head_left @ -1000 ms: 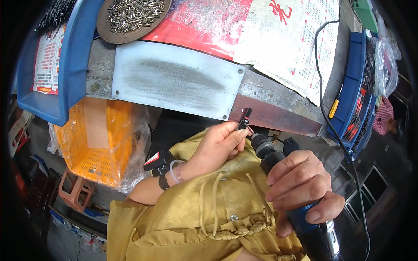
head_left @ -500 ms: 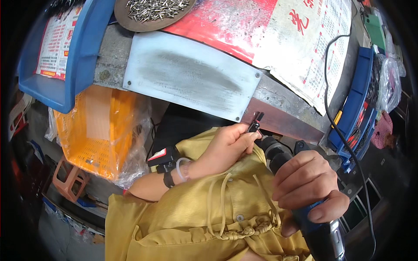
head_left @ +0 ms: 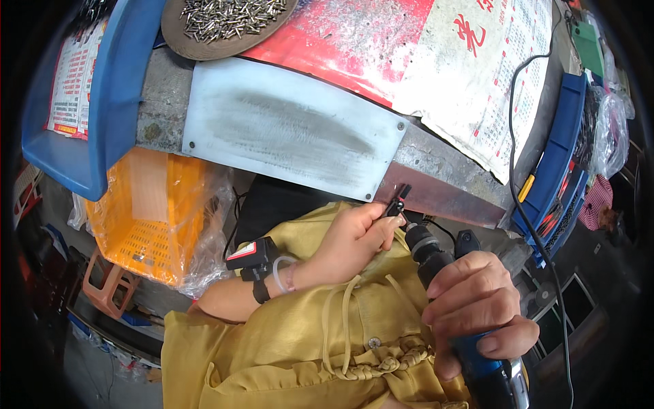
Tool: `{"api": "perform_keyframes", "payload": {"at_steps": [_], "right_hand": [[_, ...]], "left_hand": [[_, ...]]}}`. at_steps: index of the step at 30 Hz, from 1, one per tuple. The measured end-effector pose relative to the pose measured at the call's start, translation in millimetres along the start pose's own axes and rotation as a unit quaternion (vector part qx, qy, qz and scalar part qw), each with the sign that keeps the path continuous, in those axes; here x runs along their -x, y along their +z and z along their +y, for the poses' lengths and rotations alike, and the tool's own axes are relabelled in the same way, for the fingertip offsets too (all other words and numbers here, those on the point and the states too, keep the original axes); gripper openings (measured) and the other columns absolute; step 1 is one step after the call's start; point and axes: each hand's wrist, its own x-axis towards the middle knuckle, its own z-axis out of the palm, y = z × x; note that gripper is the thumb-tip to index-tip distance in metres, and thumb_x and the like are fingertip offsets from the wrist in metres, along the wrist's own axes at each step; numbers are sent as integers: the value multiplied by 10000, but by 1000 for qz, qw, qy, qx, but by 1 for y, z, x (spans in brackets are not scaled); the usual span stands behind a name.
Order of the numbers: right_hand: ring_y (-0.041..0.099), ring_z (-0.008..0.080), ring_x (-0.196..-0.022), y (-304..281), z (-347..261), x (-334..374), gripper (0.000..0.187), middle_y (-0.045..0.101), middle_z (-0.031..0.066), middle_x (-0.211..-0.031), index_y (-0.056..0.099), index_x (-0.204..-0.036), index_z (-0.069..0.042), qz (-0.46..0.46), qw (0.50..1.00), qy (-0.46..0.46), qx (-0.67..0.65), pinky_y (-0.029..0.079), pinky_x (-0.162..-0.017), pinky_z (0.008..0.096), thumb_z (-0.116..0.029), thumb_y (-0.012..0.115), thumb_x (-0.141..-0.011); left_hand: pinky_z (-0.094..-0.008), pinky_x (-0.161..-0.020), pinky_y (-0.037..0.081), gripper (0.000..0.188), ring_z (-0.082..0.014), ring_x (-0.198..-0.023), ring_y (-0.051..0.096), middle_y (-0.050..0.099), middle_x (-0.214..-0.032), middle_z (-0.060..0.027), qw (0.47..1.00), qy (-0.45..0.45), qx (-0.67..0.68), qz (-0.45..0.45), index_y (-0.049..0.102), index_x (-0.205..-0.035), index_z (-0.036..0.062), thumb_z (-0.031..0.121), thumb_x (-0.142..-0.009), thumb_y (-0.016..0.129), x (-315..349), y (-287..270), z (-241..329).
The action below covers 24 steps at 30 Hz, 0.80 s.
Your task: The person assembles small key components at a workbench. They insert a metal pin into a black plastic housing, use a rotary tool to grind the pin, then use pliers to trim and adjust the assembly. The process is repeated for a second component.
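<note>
My left hand point(head_left: 352, 240) is closed, thumb and fingers pinching a small black part point(head_left: 398, 200) just off the bench's front edge. A reddish spot shows on that part; its exact kind is too small to tell. My right hand point(head_left: 480, 307) wraps round the body of a blue and black power drill point(head_left: 430, 259). Its chuck points up and left toward the pinched part, and a thin bit bridges the short space between them. Whether the bit's tip touches the part I cannot tell.
A pale metal plate point(head_left: 286, 129) is screwed to the bench edge. Behind it are a dish of small metal pins point(head_left: 228, 19) and a calendar sheet point(head_left: 470, 88). Blue bins point(head_left: 555, 163) stand right, a yellow crate point(head_left: 139, 238) left. The black cable point(head_left: 512, 136) runs down the right.
The drill's chuck has drawn back slightly from the black part, showing more of the bit. My left hand keeps its pinch. The bench has shifted a little left and down in view.
</note>
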Motion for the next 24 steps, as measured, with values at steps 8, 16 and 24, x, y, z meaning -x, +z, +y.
{"api": "perform_keyframes", "payload": {"at_steps": [8, 16, 24], "right_hand": [[667, 160, -613, -1, 6, -4, 403, 663, 47, -778, 454, -988, -114, 12, 999, -1, -29, 541, -556, 274, -232, 804, -824], [633, 211, -565, 0, 11, -10, 361, 642, 102, -711, 492, -910, -54, 41, 995, -3, -88, 501, -484, 312, -111, 821, -772], [667, 188, -619, -9, 9, -11, 429, 664, 71, -787, 454, -1028, -92, -42, 997, 0, -65, 543, -563, 297, -224, 806, -822]], "left_hand": [[-171, -560, 337, 198, -6, -636, 433, 528, -725, 61, 1000, -14, -15, 13, 639, -1088, 14, 161, -1005, 536, 3, 1, 3], [-172, -618, 373, 179, -19, -700, 448, 537, -781, 57, 999, 3, 33, 18, 631, -1086, 4, 142, -1005, 550, 1, 2, -9], [-204, -492, 317, 271, -8, -557, 389, 479, -623, 68, 994, 69, 48, 63, 558, -753, 43, 164, -995, 571, -5, 12, -13]]}}
